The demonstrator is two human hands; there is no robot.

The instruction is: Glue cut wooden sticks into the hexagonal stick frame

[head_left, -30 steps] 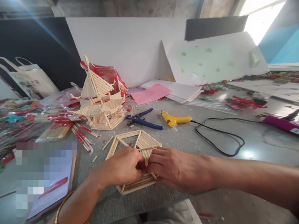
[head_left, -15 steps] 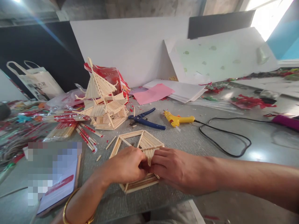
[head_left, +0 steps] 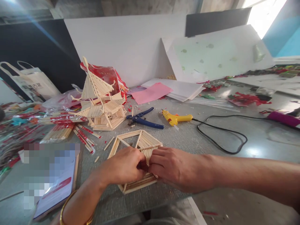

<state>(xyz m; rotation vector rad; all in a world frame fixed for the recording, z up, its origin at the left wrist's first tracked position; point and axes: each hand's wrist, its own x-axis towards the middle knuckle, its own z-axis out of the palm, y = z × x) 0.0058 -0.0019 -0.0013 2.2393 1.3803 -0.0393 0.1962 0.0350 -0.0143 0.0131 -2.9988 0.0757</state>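
A hexagonal frame of pale wooden sticks (head_left: 128, 135) lies flat on the table, with rows of sticks filling its upper right sections. Over its middle, my left hand (head_left: 125, 165) is closed, fingertips pressed together; what they pinch is hidden. My right hand (head_left: 171, 167) meets it from the other side, fingers bent and closed at the frame's right part. The fingertips of both hands come together above the stick rows. A gold bracelet (head_left: 62, 208) circles my left wrist.
Behind stands a stick-built pagoda model (head_left: 103, 109). Blue cutters (head_left: 146, 121) and a yellow glue gun (head_left: 177, 118) with a black cord lie beyond the frame. At left are a tablet-like device (head_left: 56, 197) and wrapped stick bundles (head_left: 83, 139); pink paper (head_left: 152, 92) lies at the back.
The whole view has shifted slightly, so everything sits a little further left. Both hands keep nearly the same place on the frame.
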